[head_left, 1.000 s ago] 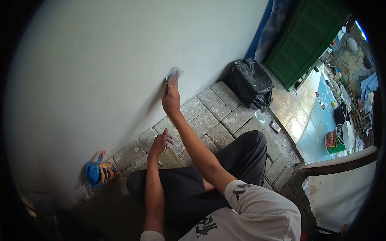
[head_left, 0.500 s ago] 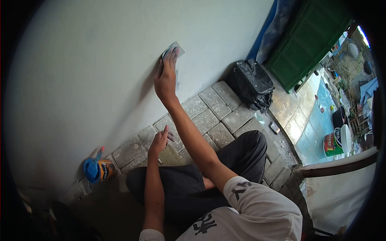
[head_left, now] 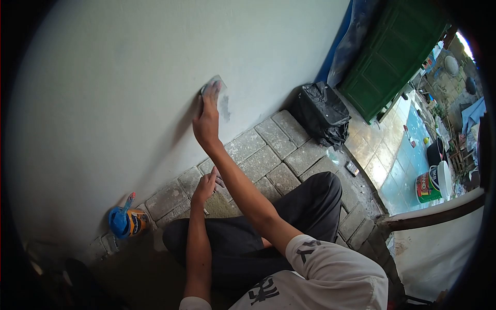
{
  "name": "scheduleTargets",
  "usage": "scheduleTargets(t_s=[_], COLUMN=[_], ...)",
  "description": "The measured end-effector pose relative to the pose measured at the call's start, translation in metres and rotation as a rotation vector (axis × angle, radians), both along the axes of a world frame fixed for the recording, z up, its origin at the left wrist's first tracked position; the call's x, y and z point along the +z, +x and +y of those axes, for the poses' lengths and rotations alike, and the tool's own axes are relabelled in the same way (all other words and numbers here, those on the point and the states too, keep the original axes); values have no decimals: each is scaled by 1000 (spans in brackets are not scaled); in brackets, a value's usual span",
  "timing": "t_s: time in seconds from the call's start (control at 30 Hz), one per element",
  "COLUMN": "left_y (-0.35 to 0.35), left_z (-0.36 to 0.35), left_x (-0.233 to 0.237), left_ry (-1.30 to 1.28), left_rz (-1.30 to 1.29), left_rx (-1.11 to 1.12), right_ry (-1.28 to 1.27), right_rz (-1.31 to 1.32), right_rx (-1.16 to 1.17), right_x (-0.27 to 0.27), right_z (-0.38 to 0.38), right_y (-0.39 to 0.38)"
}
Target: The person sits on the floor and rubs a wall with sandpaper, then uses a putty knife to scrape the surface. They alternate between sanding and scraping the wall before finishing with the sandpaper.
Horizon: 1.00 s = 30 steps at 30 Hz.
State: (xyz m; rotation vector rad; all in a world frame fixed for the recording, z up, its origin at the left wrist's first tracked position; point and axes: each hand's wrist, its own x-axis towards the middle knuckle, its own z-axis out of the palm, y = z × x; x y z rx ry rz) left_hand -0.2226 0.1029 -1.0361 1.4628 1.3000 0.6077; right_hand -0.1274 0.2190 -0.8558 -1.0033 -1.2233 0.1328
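My right hand (head_left: 207, 116) is stretched out to the pale wall (head_left: 129, 77), pressing a small grey sheet of sandpaper (head_left: 219, 82) flat against it with the fingers. A dark grey smudge marks the wall just right of those fingers. Lower down, my left hand (head_left: 204, 187) hovers above the paving near my knee, its fingers apart and nothing visible in it. Part of this hand is hidden behind my right forearm.
By the wall at the left stands an orange can (head_left: 137, 222) with a blue lid and a blue-smeared tool on top. A black plastic bag (head_left: 323, 111) sits at the wall's foot, near a green door (head_left: 392, 57). Farther right is a paint bucket (head_left: 431, 183).
My right hand has slid down the wall and slightly left with the sandpaper, uncovering more of the grey smudge. My left hand has barely moved.
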Motion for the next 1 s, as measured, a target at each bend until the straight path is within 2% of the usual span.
scheduleTargets(t_s=[0.1, 0.17, 0.23, 0.27, 0.33, 0.4, 0.43, 0.5, 0.57, 0.6, 0.7, 0.73, 0.8, 0.83, 0.87, 0.9, 0.93, 0.97, 1.0], left_y=[-1, 2, 2, 2, 4, 2, -3, -9, -11, -3, -3, -5, -6, -7, -9, -12, -16, -20, -23], left_z=[-6, -5, -2, -4, -6, -5, 0, 6, 3, -10, -11, -10, -9, -6, -1, 2, 4, 5, 3], left_x=[3, 6, 10, 12, 17, 14, 7, -15, -39, -19, -22, -20, -16, -16, -15, -17, -28, -48, -63], left_ry=[9, -17, -28, -52, -62, -79, -82, -90, 293, 373, 382, 387, 238, 237, 175, 112, 113, 235, 350], left_rz=[40, -26, -11, 3, -20, -44, 23, 88, 79, -21, -22, -18, 23, 25, 146, 269, 275, 217, 155], left_rx=[-59, -22, -27, -35, -18, 2, -47, -97, -69, 28, 7, 12, 47, 46, -71, -189, -190, -181, -169], right_ry=[18, -81, -169, -168, -404, -358, -312, -41, 76, 57, 31, -6, -148, -350, -536, -536, -622, -709, -727], right_rz=[-99, -190, 34, 35, 184, 193, 199, 106, -26, -30, -64, -87, 85, 352, 398, 402, 421, 437, 503], right_rx=[-14, -42, -63, -66, -40, -64, -88, -41, 20, 19, -2, -34, -45, 10, -59, -60, -34, -3, 6], right_x=[-14, -64, -103, -116, -135, -100, -74, -23, 20, 24, -10, -42, -97, -116, -148, -151, -150, -147, -99], right_z=[-1, 6, -3, -3, 0, 2, 2, 1, -8, -7, -7, -6, -13, -20, -15, -14, -11, -7, -20], right_y=[1, 5, 0, 0, 0, -5, -8, -16, -24, -31, -28, -29, -29, -31, -29, -27, -24, -19, -15])
